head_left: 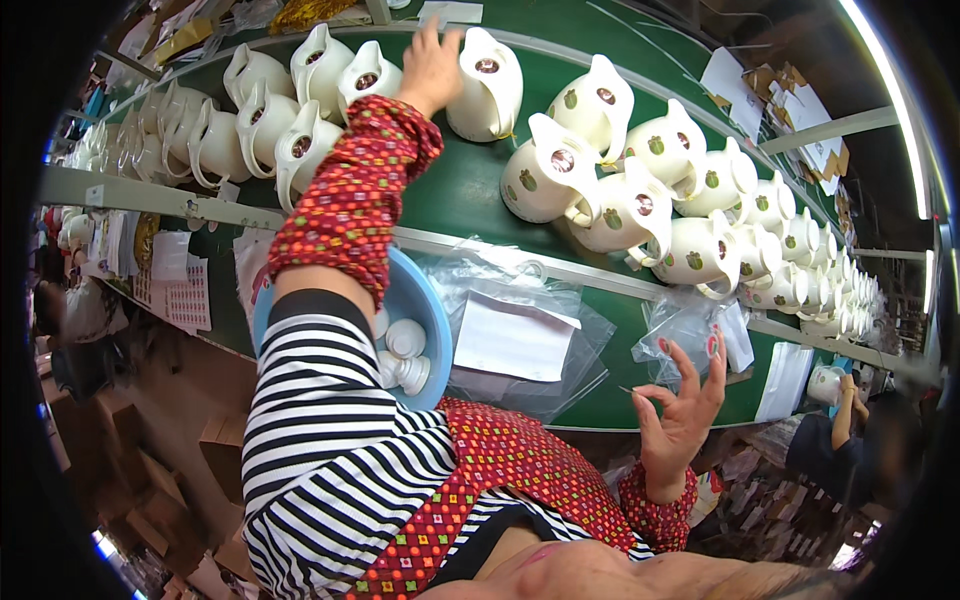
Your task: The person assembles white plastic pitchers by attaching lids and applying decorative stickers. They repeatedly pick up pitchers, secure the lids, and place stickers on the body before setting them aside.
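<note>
My left hand (432, 68) reaches to the far side of the bench, fingers stretched out and slightly blurred. It is right beside a cream jug (484, 95) with a dark round mark near its top; whether they touch I cannot tell. Another cream jug (366, 80) stands just left of that wrist. My right hand (683, 415) is raised over the near edge, thumb and index finger pinched on a tiny thin thing (627, 390), the other fingers spread. Right of centre, cream jugs (545, 170) with green motifs stand in a crowded group.
More jugs (205, 140) line the left. A blue basin (435, 310) holding white round caps (405, 338) sits under my left arm. Clear plastic bags and a white paper (515, 337) lie nearby. A metal rail (480, 250) runs along the green bench (450, 190). Another person (835, 450) works at far right.
</note>
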`<state>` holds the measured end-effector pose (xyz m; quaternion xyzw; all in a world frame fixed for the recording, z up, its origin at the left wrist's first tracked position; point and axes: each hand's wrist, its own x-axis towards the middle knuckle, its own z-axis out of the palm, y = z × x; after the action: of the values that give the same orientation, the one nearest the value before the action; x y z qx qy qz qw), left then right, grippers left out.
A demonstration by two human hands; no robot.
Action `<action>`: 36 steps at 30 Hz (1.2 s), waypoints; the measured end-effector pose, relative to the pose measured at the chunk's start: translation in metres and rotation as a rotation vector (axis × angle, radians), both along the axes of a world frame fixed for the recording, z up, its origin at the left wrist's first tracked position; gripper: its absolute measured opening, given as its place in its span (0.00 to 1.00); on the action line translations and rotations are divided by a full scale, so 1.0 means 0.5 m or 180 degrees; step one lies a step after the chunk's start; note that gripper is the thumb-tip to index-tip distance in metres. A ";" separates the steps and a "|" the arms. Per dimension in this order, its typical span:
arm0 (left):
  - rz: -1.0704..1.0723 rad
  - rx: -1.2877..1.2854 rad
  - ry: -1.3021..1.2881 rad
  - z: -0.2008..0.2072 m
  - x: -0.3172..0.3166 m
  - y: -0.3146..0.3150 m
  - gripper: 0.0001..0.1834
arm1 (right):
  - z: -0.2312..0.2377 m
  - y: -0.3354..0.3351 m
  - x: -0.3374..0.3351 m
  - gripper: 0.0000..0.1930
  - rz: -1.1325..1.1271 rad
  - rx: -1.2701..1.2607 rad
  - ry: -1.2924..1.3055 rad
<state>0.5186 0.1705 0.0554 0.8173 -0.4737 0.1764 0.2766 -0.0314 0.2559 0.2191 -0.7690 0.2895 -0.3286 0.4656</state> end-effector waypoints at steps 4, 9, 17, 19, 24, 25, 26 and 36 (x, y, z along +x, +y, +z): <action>-0.0188 0.0606 -0.1221 0.027 0.192 0.117 0.28 | -0.017 -0.003 -0.008 0.51 -0.0042 0.0084 0.0072; -0.0080 0.2436 -0.0456 0.060 0.215 0.229 0.27 | -0.044 -0.005 0.002 0.50 -0.0018 0.0187 0.0067; -0.0829 0.1222 0.0516 -0.033 0.222 0.249 0.30 | -0.020 -0.007 0.016 0.51 0.0123 0.0111 0.0067; -0.0444 0.0876 0.0534 -0.042 0.161 0.217 0.23 | -0.008 -0.005 0.014 0.52 0.0124 0.0093 0.0075; 0.0129 0.1323 0.2227 0.112 -0.020 0.158 0.24 | 0.046 -0.008 0.028 0.52 0.0320 -0.0205 -0.0085; 0.0139 0.1342 0.2643 0.124 -0.021 0.192 0.28 | 0.057 -0.013 0.046 0.52 0.0559 -0.0199 -0.0257; 0.0020 0.1293 0.3174 0.142 -0.061 0.199 0.31 | 0.067 -0.005 0.062 0.52 0.0719 -0.0175 -0.0406; -0.0934 0.2733 0.5882 0.020 -0.486 0.350 0.28 | 0.038 0.110 0.100 0.47 0.1675 0.0617 -0.0686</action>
<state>0.2756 0.3456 0.0652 0.5979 -0.1942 -0.7408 0.2364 0.0187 0.3112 0.2378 -0.7304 0.0591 -0.2471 0.6341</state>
